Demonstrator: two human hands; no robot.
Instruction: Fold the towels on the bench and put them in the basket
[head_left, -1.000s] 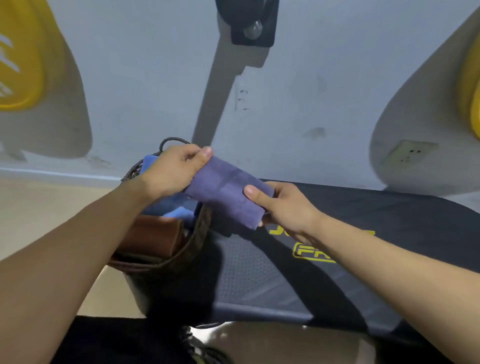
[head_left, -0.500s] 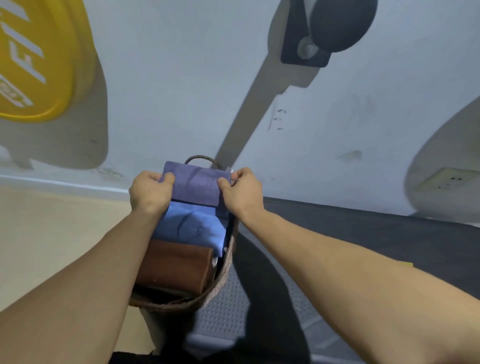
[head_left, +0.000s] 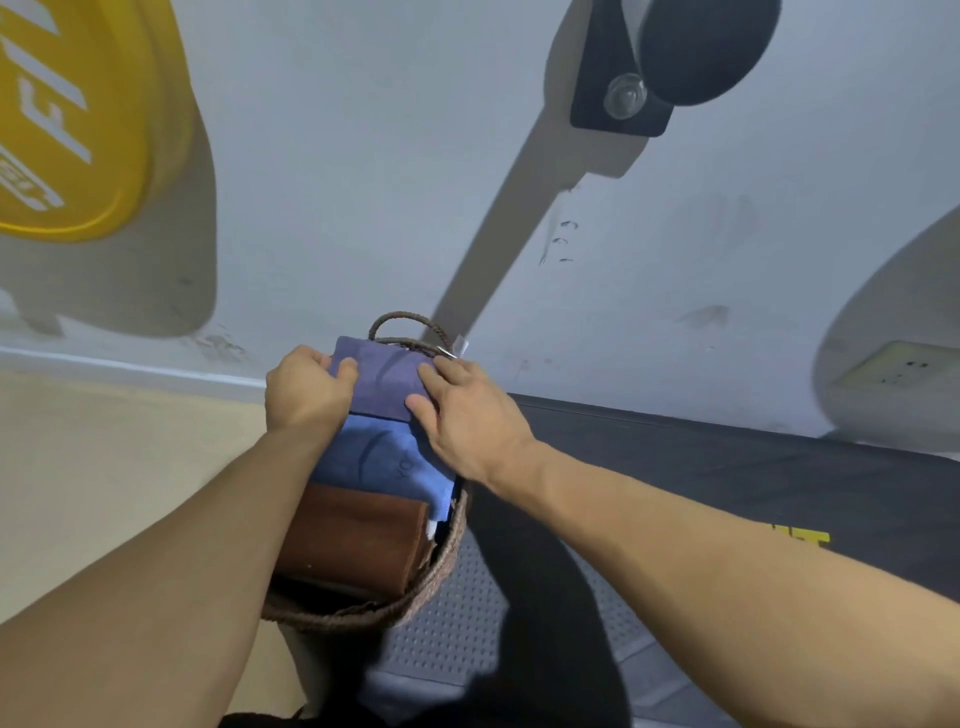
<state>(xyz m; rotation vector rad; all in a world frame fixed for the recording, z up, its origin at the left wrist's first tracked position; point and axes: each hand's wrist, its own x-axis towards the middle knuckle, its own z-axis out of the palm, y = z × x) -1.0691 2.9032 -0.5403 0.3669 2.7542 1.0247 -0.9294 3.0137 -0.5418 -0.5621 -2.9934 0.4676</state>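
Three folded towels sit in one woven basket (head_left: 441, 566), which stands at the near left end of the dark padded surface (head_left: 727, 467). Nearest the camera lies the brown towel (head_left: 358, 540), a thick fold against the basket's near rim. Just beyond it lies the blue towel (head_left: 384, 457), overlapping the brown one's far edge. Farthest is the purple towel (head_left: 384, 374), lying on the blue one's far part and reaching the basket's far rim, below the single looped handle (head_left: 400, 319).

Two bare forearms reach forward from the bottom corners and meet over the basket. The left hand (head_left: 306, 389) is curled, knuckles up, its grip closed on the purple towel's left edge with the thumb lying on top of the cloth. The right hand (head_left: 467, 415) is flatter, palm down, fingers spread and pressing on the towel's right edge; its grip is not clenched, and whether any cloth is pinched beneath it cannot be told. The purple towel spans the gap between the two grips.

Beyond the hands, the pale wall carries one yellow weight plate (head_left: 72, 114) at far left and one black bracket (head_left: 618, 98) higher up.
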